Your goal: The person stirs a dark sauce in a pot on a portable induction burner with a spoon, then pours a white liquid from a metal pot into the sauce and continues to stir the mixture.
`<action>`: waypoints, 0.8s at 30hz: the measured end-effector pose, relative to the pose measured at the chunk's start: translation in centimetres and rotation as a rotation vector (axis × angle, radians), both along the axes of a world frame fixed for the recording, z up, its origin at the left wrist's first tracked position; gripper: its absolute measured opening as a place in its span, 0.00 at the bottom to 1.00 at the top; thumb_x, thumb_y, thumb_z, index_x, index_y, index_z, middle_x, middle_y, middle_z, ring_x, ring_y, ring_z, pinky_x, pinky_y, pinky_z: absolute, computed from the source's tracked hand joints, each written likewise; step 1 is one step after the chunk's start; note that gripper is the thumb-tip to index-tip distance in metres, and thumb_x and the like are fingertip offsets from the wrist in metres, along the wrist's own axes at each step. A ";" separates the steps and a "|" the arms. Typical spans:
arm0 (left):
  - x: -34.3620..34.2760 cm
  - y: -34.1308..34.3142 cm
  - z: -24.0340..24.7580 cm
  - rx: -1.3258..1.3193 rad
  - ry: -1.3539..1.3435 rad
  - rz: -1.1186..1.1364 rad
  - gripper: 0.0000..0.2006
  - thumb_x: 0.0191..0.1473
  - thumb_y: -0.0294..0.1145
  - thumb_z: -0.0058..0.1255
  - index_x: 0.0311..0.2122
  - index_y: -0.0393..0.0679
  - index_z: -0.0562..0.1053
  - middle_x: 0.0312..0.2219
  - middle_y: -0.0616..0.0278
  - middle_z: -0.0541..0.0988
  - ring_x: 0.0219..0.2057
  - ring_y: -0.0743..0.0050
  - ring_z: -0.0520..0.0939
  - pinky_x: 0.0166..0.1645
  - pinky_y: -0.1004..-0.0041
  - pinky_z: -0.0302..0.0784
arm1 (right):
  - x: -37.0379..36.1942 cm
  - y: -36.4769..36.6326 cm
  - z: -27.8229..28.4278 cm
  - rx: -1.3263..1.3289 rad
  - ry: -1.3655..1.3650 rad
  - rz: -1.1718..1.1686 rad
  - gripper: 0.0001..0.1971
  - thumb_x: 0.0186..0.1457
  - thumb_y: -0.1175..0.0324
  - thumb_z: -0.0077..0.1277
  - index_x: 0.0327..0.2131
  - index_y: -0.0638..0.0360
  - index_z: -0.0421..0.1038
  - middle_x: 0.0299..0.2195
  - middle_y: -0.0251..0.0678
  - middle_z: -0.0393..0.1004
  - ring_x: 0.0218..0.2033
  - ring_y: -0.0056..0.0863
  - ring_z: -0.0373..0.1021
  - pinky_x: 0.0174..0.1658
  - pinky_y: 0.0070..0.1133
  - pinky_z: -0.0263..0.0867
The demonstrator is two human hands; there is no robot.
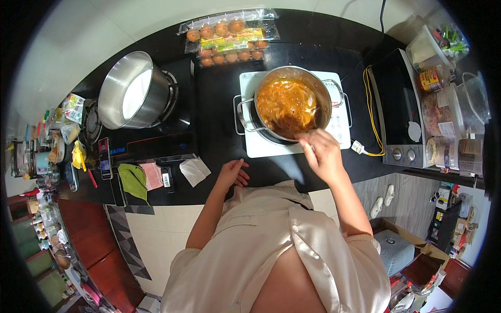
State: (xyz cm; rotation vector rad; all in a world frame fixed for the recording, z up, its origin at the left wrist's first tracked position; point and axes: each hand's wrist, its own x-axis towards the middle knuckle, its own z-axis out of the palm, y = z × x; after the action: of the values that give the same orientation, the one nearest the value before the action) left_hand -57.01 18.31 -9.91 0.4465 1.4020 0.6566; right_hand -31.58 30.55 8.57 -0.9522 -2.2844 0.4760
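A steel pot [327, 99] with two looped side handles stands on a white portable cooktop [334, 136]. Inside it is an orange-brown liquid [284, 99] with paler swirls and some foam. My right hand [319, 152] is closed at the pot's near right rim, its fingers curled around something slim that is mostly hidden and blurred. Whatever it holds seems to reach down into the liquid. At the counter's front edge, left of the cooktop, my left hand [233, 173] rests with loosely bent fingers apart and nothing in them.
Egg cartons [229, 39] lie behind the cooktop. A large steel pot [117, 99] sits on a gas stove at left, with a phone [105, 156], green cloth [133, 182], pink cloth [151, 175] and white paper [195, 171] nearer. A microwave [402, 104] and yellow cable [371, 120] border the right.
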 end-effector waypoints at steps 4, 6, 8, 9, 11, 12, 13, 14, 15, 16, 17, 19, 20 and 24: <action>-0.1 -0.1 0.0 0.012 0.004 0.006 0.21 0.62 0.50 0.42 0.42 0.40 0.73 0.22 0.54 0.79 0.17 0.69 0.80 0.19 0.75 0.74 | 0.3 2.7 -2.2 0.112 0.071 -0.216 0.03 0.53 0.75 0.54 0.30 0.65 0.75 0.27 0.42 0.76 0.27 0.38 0.72 0.33 0.29 0.68; 0.0 -0.3 0.2 -0.013 -0.008 0.032 0.21 0.63 0.50 0.41 0.42 0.40 0.73 0.22 0.54 0.79 0.17 0.69 0.80 0.19 0.75 0.74 | 0.9 3.5 -1.6 0.165 0.129 -0.293 0.03 0.54 0.75 0.53 0.31 0.65 0.75 0.29 0.42 0.77 0.28 0.38 0.73 0.33 0.29 0.69; 0.1 -0.1 0.4 0.002 -0.002 0.026 0.20 0.63 0.49 0.41 0.42 0.40 0.73 0.22 0.54 0.79 0.17 0.70 0.80 0.19 0.75 0.74 | 1.3 4.4 -0.9 0.165 0.123 -0.383 0.04 0.55 0.75 0.53 0.30 0.65 0.75 0.28 0.42 0.78 0.27 0.39 0.73 0.32 0.29 0.69; 0.1 0.0 0.5 0.013 -0.001 0.013 0.20 0.63 0.49 0.41 0.42 0.40 0.73 0.22 0.54 0.79 0.17 0.70 0.80 0.19 0.76 0.74 | 1.3 5.1 -1.3 0.216 0.105 -0.368 0.04 0.55 0.74 0.53 0.30 0.65 0.75 0.28 0.42 0.77 0.26 0.39 0.73 0.32 0.29 0.69; -0.1 0.2 0.7 -0.006 0.002 0.003 0.20 0.62 0.49 0.41 0.42 0.40 0.73 0.22 0.55 0.79 0.17 0.70 0.80 0.19 0.76 0.74 | 0.7 5.5 -2.4 0.222 0.077 -0.290 0.04 0.55 0.73 0.53 0.30 0.65 0.75 0.27 0.42 0.77 0.26 0.39 0.72 0.32 0.30 0.68; -0.1 0.4 0.8 -0.024 0.005 -0.003 0.21 0.62 0.49 0.41 0.42 0.40 0.73 0.22 0.55 0.79 0.17 0.70 0.80 0.19 0.76 0.74 | 0.1 5.3 -2.5 0.176 0.067 -0.228 0.05 0.55 0.73 0.53 0.30 0.64 0.75 0.27 0.42 0.76 0.26 0.39 0.72 0.32 0.30 0.68; 0.0 0.6 0.9 -0.022 0.002 -0.007 0.21 0.62 0.49 0.41 0.42 0.40 0.73 0.22 0.55 0.79 0.17 0.70 0.80 0.19 0.76 0.74 | 0.0 4.3 -2.2 0.131 0.042 -0.176 0.04 0.54 0.73 0.53 0.30 0.64 0.75 0.25 0.42 0.75 0.26 0.39 0.71 0.32 0.30 0.67; 0.0 0.5 1.2 -0.016 -0.005 -0.003 0.21 0.62 0.50 0.41 0.43 0.40 0.73 0.22 0.55 0.79 0.18 0.70 0.80 0.19 0.76 0.74 | -0.2 3.7 -1.8 0.106 0.043 -0.133 0.04 0.54 0.73 0.54 0.30 0.64 0.75 0.24 0.41 0.74 0.27 0.39 0.71 0.32 0.30 0.67; -0.1 0.3 1.3 -0.015 -0.009 0.002 0.21 0.62 0.50 0.41 0.43 0.39 0.73 0.22 0.55 0.79 0.18 0.70 0.80 0.19 0.76 0.74 | -0.1 3.1 -1.1 0.057 0.034 -0.120 0.04 0.54 0.73 0.54 0.29 0.64 0.75 0.24 0.41 0.74 0.26 0.39 0.71 0.32 0.30 0.67; -0.1 0.0 1.2 -0.022 -0.006 0.003 0.21 0.62 0.50 0.41 0.43 0.39 0.73 0.22 0.55 0.79 0.18 0.70 0.80 0.19 0.76 0.74 | 0.2 2.6 -0.2 0.009 0.026 -0.107 0.04 0.53 0.73 0.54 0.29 0.64 0.75 0.23 0.41 0.74 0.26 0.39 0.71 0.32 0.30 0.67; -0.1 0.0 1.0 -0.014 -0.003 0.002 0.21 0.62 0.50 0.41 0.43 0.39 0.73 0.22 0.55 0.79 0.18 0.70 0.80 0.19 0.76 0.74 | 0.6 2.1 0.7 0.005 0.018 -0.137 0.04 0.53 0.73 0.54 0.29 0.64 0.75 0.23 0.41 0.74 0.26 0.38 0.71 0.32 0.29 0.67; -0.1 -0.1 0.5 -0.006 0.002 0.008 0.22 0.62 0.51 0.41 0.43 0.39 0.73 0.22 0.55 0.79 0.18 0.70 0.80 0.19 0.76 0.74 | 0.7 1.0 2.0 -0.001 0.034 -0.125 0.04 0.53 0.73 0.55 0.29 0.64 0.75 0.23 0.41 0.74 0.26 0.38 0.71 0.32 0.29 0.67; -0.1 0.0 0.5 -0.008 -0.010 0.001 0.22 0.62 0.51 0.41 0.43 0.39 0.73 0.22 0.55 0.79 0.18 0.70 0.80 0.19 0.76 0.74 | 0.8 0.5 2.3 -0.007 0.046 -0.125 0.04 0.53 0.74 0.55 0.28 0.64 0.74 0.23 0.41 0.74 0.26 0.38 0.71 0.31 0.29 0.67; -0.1 0.1 0.7 -0.020 -0.022 -0.003 0.22 0.62 0.51 0.41 0.43 0.39 0.73 0.22 0.55 0.79 0.18 0.70 0.80 0.19 0.76 0.74 | 0.6 1.0 0.4 0.045 0.027 -0.108 0.04 0.53 0.74 0.54 0.28 0.64 0.74 0.25 0.41 0.76 0.25 0.40 0.72 0.32 0.30 0.68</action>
State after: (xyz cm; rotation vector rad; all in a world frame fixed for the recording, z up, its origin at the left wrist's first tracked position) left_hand -57.15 18.44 -9.18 0.4246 1.3859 0.6424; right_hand -30.94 31.58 8.95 -1.0339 -2.1972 0.3873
